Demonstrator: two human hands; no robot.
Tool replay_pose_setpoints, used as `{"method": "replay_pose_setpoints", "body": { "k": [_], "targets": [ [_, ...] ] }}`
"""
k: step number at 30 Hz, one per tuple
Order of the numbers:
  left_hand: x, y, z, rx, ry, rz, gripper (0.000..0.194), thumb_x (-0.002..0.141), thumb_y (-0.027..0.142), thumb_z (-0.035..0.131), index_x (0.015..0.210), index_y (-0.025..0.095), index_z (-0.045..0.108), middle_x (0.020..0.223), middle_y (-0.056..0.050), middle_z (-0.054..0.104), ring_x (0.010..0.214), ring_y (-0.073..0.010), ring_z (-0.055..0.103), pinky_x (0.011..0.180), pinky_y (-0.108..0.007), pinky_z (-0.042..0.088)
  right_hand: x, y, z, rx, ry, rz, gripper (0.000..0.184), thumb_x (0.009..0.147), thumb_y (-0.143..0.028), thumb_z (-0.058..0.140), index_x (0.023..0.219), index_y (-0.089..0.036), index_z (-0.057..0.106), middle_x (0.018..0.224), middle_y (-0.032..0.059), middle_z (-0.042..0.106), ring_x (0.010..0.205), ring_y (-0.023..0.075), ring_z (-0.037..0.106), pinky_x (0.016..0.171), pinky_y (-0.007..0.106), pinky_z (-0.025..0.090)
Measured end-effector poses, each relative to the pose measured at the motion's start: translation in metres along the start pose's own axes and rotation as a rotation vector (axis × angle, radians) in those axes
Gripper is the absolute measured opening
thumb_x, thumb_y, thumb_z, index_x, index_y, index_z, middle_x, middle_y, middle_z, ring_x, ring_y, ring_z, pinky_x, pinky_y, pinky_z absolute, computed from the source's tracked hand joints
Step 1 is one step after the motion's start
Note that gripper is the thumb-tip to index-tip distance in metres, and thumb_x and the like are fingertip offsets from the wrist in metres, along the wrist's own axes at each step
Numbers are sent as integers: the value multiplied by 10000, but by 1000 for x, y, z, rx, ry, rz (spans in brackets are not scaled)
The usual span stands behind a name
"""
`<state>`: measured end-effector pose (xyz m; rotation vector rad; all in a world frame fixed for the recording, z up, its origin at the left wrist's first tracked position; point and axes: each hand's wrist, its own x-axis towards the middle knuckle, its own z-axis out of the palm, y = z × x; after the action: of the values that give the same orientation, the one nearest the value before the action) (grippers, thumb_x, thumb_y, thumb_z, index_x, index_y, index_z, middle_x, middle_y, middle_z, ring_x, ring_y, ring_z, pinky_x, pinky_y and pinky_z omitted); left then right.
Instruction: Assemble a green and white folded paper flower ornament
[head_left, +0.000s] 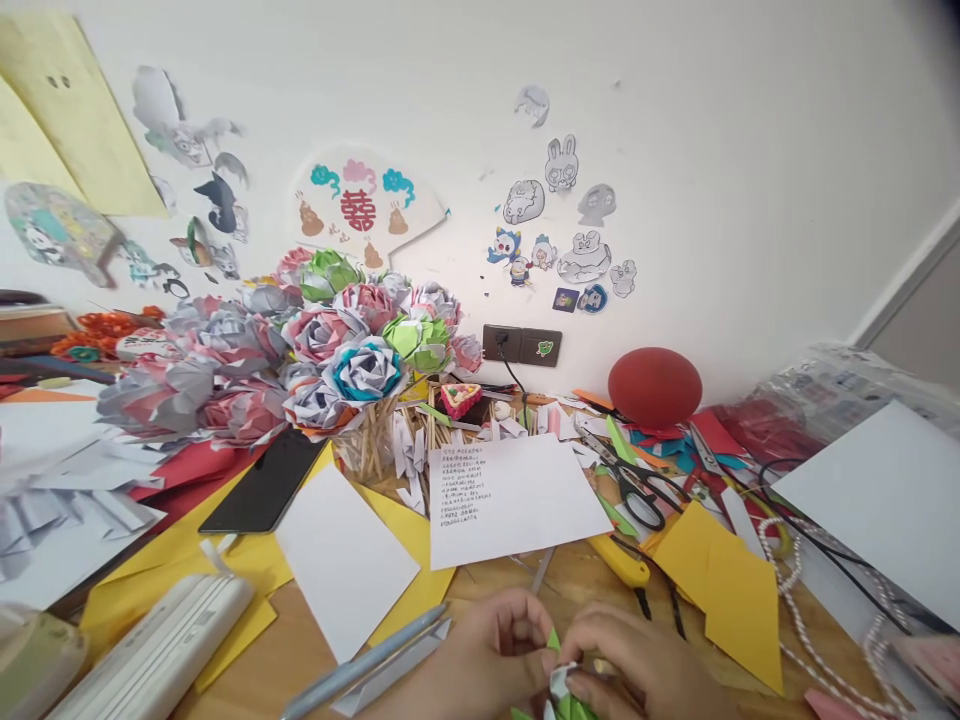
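Note:
At the bottom edge of the view, my left hand (491, 655) and my right hand (637, 665) meet over a small folded piece of green and white paper (566, 690). Both hands have their fingers curled and pinched on it. The lower part of the paper and of both hands is cut off by the frame. A grey pen (360, 665) lies on the wooden table just left of my left hand.
A bouquet of paper roses (315, 350) stands at the back. A written white sheet (502, 495), black scissors (637, 490), a yellow utility knife (622, 562), yellow paper (739, 595), a red ball (654, 387), a black tablet (262, 490) and a white case (161, 650) crowd the table.

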<state>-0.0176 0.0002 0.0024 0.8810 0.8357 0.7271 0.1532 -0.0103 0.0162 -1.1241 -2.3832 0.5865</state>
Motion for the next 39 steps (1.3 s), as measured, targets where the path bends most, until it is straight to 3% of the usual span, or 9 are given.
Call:
{"method": "replay_pose_setpoints", "body": {
  "k": [6, 14, 18, 22, 25, 29, 32, 36, 39],
  "targets": [
    [-5, 3, 2, 25, -3, -28, 489, 455, 464, 790, 661, 145, 482, 541, 49, 550, 445, -52, 465, 449, -180, 288, -3, 5, 4, -86, -33, -101, 135, 784, -115, 462, 809, -211, 552, 791, -2, 620, 682, 127, 586, 588, 198, 391],
    [3, -6, -5, 29, -42, 12, 451, 519, 471, 762, 677, 144, 495, 556, 43, 543, 466, -62, 464, 483, -192, 327, -2, 0, -1, -74, 4, -88, 124, 822, -172, 445, 790, -211, 558, 753, -6, 621, 658, 126, 580, 566, 201, 381],
    [2, 0, -10, 61, -10, 238, 363, 767, 494, 543, 819, 135, 556, 696, -10, 566, 631, -113, 523, 593, -228, 388, 0, -7, -4, 2, 140, 98, 141, 841, -215, 437, 779, -213, 564, 738, -7, 619, 663, 129, 574, 579, 198, 400],
    [-8, 0, -8, 422, -13, 494, 525, 671, 465, 662, 1097, 222, 474, 986, -55, 557, 890, -203, 529, 769, -316, 422, 2, -14, -1, 121, 344, 300, 121, 798, -253, 494, 738, -223, 595, 675, -18, 608, 639, 138, 568, 581, 205, 417],
    [-13, -6, -3, 741, 41, 665, 596, 629, 407, 708, 1146, 263, 449, 1036, -61, 538, 916, -221, 537, 775, -320, 443, 3, -15, 3, 216, 459, 412, 113, 760, -268, 521, 710, -216, 608, 662, -7, 610, 671, 160, 578, 597, 221, 436],
    [-15, -10, -2, 1155, 211, 794, 680, 572, 341, 752, 1174, 294, 439, 1007, -56, 536, 873, -229, 553, 712, -313, 472, 4, -14, 9, 438, 457, 502, 142, 729, -327, 544, 707, -192, 584, 644, 5, 607, 602, 161, 573, 530, 225, 446],
    [-15, -8, -4, 1351, 323, 874, 759, 506, 322, 784, 1177, 253, 436, 993, -78, 540, 858, -253, 543, 707, -340, 466, 5, -16, 12, 618, 469, 543, 168, 709, -350, 559, 700, -182, 566, 632, 7, 595, 605, 166, 576, 525, 227, 454],
    [-13, -9, -8, 1467, 318, 991, 637, 573, 352, 724, 1125, 187, 454, 894, -78, 552, 779, -239, 524, 668, -337, 444, 6, -21, 10, 667, 441, 547, 161, 681, -319, 575, 742, -176, 617, 683, 17, 624, 659, 171, 585, 569, 226, 461],
    [-10, -12, -10, 1507, 301, 1091, 546, 635, 411, 647, 1092, 169, 472, 847, -69, 543, 750, -236, 500, 692, -365, 414, 6, -23, 4, 578, 392, 544, 134, 679, -283, 567, 725, -180, 639, 661, 5, 618, 598, 146, 560, 505, 199, 426]
  ]
}}
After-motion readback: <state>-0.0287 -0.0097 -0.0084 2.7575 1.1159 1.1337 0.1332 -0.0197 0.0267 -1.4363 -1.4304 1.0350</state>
